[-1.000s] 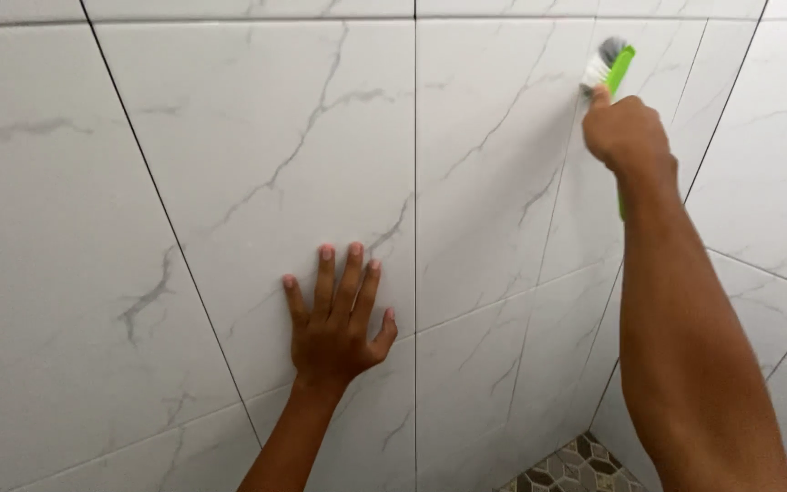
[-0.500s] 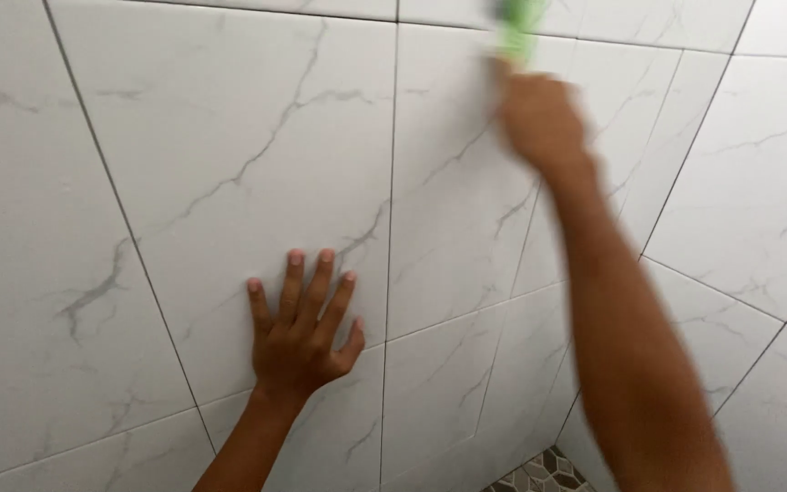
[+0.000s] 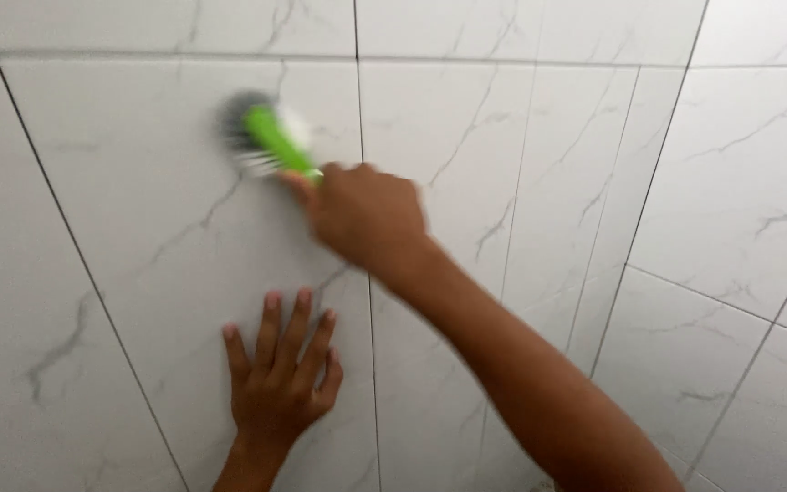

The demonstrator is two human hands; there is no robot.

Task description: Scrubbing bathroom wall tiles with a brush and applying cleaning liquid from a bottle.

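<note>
My right hand grips the handle of a green scrub brush with white and grey bristles. The brush head presses on the white marble-look wall tile, upper left of centre, and is blurred by motion. My right arm crosses the view from the lower right. My left hand lies flat on the same wall below the brush, fingers spread and pointing up, holding nothing.
Large white tiles with grey veins and dark grout lines cover the wall. A second tiled wall meets it at an inside corner on the right.
My right hand swept the brush from the upper right near the corner leftward across the wall to above my left hand. The view shifted right and down; my left hand stayed planted.
</note>
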